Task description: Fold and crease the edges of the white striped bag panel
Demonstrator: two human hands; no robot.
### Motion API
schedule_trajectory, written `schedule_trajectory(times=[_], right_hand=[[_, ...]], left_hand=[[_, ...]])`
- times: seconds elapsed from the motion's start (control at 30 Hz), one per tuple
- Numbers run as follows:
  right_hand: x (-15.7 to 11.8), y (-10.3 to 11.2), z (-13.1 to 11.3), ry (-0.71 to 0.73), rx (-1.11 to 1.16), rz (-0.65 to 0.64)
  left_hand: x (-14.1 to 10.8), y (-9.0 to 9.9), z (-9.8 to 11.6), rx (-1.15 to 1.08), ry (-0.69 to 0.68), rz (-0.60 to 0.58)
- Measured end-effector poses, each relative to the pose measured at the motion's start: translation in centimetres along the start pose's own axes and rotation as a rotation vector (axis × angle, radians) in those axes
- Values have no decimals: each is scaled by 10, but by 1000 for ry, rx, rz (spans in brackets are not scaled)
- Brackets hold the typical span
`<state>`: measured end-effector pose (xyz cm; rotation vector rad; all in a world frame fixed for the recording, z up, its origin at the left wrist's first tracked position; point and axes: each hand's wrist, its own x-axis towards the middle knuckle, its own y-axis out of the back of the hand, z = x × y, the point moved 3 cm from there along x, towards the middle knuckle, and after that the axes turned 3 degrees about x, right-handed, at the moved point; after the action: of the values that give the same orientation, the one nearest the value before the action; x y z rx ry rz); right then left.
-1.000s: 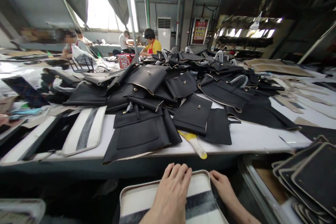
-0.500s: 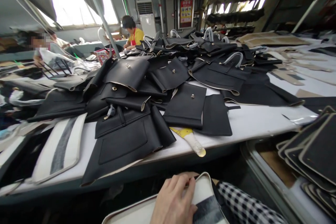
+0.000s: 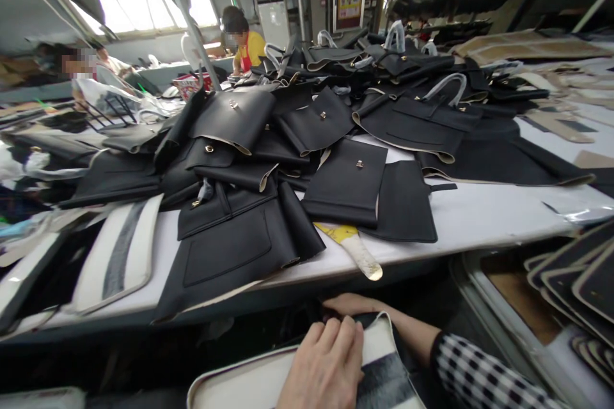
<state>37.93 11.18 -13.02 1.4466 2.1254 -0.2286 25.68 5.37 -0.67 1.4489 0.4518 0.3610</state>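
My left hand (image 3: 325,364) comes up from the bottom edge with its fingers bent together over the upper edge of a bag panel (image 3: 249,383). The panel is off-white with a dark smeared stripe and a raised, rounded rim, and black material shows along its right side. Just beyond that edge is my right hand (image 3: 349,304), its forearm in a black-and-white checked sleeve. Its fingertips are hidden in dark shadow, so its grip does not show. A yellow-and-white strip (image 3: 359,254) hangs over the table edge ahead of my hands.
Black leather bag pieces (image 3: 235,249) with metal clasps are heaped across the white table (image 3: 489,211). Another striped white panel (image 3: 115,255) lies at the left. Dark, light-edged panels (image 3: 575,268) are stacked at right. A person in yellow (image 3: 254,48) works behind the heap.
My right hand has come into sight behind the panel, with its sleeve further right. My left hand stays on the panel. The whole view has shifted slightly.
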Motion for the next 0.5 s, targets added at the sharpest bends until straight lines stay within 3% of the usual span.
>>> schedule_trajectory(times=[0.1,0.2,0.27,0.37,0.5], right_hand=[[-15,19,-16,-55,23,-174],[-38,32,-45,-44,34,-233],[-47,29,-65,-33,20,-243],[-46,12,-86,1,-56,-185],[-37,-11,-94,43,-237,-37]], left_hand=[[1,10,4,0,0,-46],[0,20,6,-27,5,-62],[-2,26,6,-47,17,-60],[-8,34,7,-94,48,0],[-20,41,2,-246,70,113]])
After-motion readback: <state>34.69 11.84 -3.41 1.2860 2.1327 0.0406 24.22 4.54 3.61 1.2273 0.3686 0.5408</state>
